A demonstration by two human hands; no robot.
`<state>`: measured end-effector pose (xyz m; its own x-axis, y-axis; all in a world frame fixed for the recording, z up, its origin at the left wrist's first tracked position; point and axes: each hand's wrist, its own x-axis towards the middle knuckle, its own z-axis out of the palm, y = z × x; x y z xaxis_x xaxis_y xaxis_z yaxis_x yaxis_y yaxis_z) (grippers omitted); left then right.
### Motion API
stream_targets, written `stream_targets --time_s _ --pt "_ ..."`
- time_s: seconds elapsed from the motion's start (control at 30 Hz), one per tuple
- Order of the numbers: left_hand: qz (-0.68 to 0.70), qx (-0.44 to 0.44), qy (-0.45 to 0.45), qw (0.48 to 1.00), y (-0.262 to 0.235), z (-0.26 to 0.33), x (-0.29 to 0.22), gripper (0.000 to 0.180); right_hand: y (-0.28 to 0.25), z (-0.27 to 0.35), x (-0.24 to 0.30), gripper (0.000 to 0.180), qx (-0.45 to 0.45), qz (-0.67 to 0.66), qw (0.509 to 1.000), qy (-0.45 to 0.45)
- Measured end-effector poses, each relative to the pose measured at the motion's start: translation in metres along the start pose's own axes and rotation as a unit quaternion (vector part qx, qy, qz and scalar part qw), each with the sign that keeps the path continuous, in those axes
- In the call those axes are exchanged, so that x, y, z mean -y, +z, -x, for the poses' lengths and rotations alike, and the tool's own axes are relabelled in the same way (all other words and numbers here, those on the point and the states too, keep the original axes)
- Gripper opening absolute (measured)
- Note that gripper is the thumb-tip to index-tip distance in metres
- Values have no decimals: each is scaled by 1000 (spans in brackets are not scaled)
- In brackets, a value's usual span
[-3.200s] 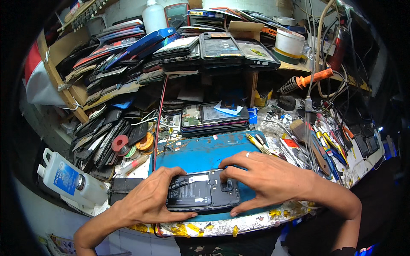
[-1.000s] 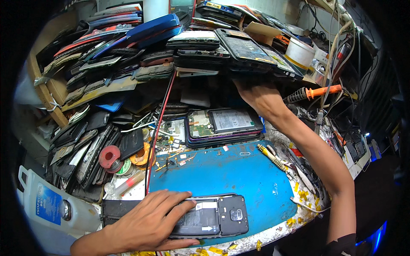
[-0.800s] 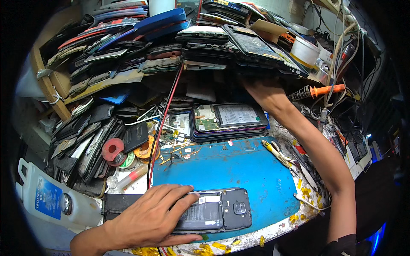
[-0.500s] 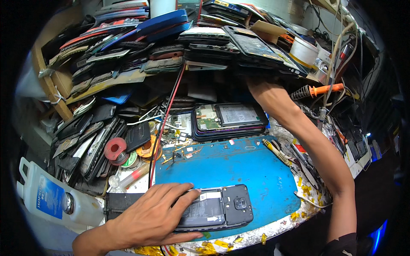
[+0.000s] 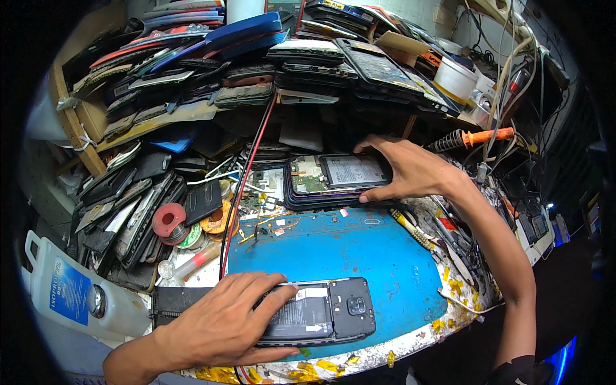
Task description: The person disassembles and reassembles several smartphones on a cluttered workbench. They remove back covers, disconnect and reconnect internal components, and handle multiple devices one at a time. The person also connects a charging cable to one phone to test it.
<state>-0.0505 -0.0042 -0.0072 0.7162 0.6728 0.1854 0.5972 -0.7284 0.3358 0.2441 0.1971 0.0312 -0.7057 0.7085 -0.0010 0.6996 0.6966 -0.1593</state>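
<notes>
- Far out at nine o'clock, a white plastic jug with a blue label (image 5: 61,289) lay on its side, well apart from both of your hands.
- Your left hand (image 5: 221,327) lay flat, fingers spread wide, pressing on the left half of the dark opened phone (image 5: 317,314). It gripped nothing; it pinned the phone down.
- That phone sat at the near edge of the blue work mat (image 5: 346,247), toward six o'clock, with its long axis running from nine to three. Its camera end pointed to three o'clock and lay bare, clear of your fingertips.
- A red cable (image 5: 247,176) ran from twelve down to six, passing just left of the mat.
- The stack of opened phones (image 5: 333,179) lay at the far edge of the mat, toward twelve o'clock from the pinned phone and well apart from it. Its long axis also ran nine to three.
- Your right hand (image 5: 410,170) was the nearer one to that stack and lay on its right end, at three o'clock of it. Thumb on the near edge and fingers over the far edge, it was narrowed around the top phone of the stack, though I cannot tell if it had lifted.
- An orange-handled soldering iron (image 5: 478,136) rested just beyond that hand, toward two o'clock.
</notes>
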Motion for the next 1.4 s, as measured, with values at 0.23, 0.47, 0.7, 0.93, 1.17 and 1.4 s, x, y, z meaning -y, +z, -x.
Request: stream_targets --time_s 0.23,0.47,0.7,0.93,1.17,1.4 --pt "-19 1 0 1000 1 1 0 79 -4 -13 -2 90 40 7 999 -12" --pt "-24 5 -4 1000 2 1 0 79 -1 -10 1 91 10 -3 999 -46" --pt "-27 4 0 1000 1 1 0 79 8 -7 12 90 -46 69 992 -98" --pt "-7 11 1 1000 -2 1 -1 71 2 -5 18 87 2 -11 999 -39" --pt "-13 19 -20 1000 2 5 -2 72 -12 60 33 89 -83 -15 994 70" --pt "-18 9 -19 1000 3 4 -6 74 -3 140 76 94 -13 -67 977 201"
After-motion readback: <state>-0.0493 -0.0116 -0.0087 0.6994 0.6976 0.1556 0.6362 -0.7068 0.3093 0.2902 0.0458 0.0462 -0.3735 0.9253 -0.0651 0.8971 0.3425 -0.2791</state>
